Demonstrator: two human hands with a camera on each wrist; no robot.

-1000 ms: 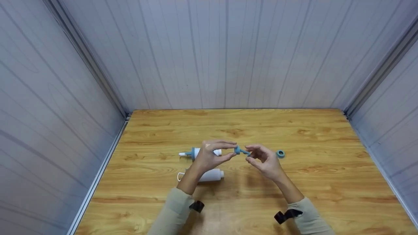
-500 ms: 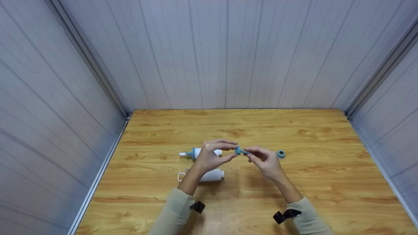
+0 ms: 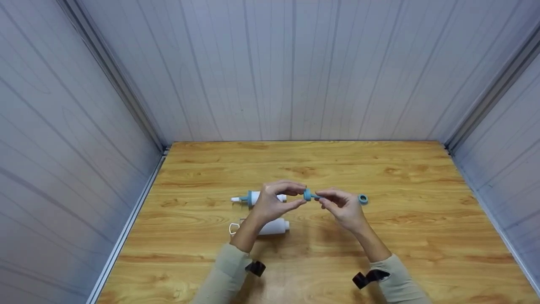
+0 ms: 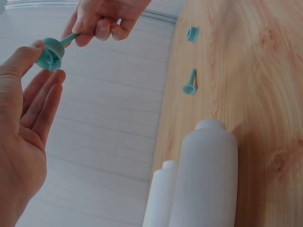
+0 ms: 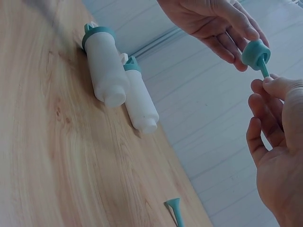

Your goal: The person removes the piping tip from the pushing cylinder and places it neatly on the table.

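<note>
My left hand [image 3: 274,202] pinches a teal screw collar [image 3: 307,194] at its rim between thumb and fingers, held up above the table. From the right, my right hand [image 3: 342,207] pinches the thin stem of a teal nozzle [image 5: 263,67] with thumb and index finger. The stem sticks out through the collar's hole, and the nozzle's wide base lies inside the collar [image 4: 49,55] in the left wrist view. A second teal nozzle [image 4: 190,84] and a loose teal collar [image 3: 363,199] lie on the table near the right hand.
Two white bottles lie on their sides, a larger one [image 3: 273,226] nearer me and a smaller one [image 3: 255,197] behind it, partly covered by my left hand and arm. Pale panel walls [image 3: 270,71] enclose the wooden table [image 3: 405,169] at the back and sides.
The nozzle stem has swung from a slant to nearly straight out of the collar. My right fingers have closed in nearer the collar on the stem. The left hand has hardly moved.
</note>
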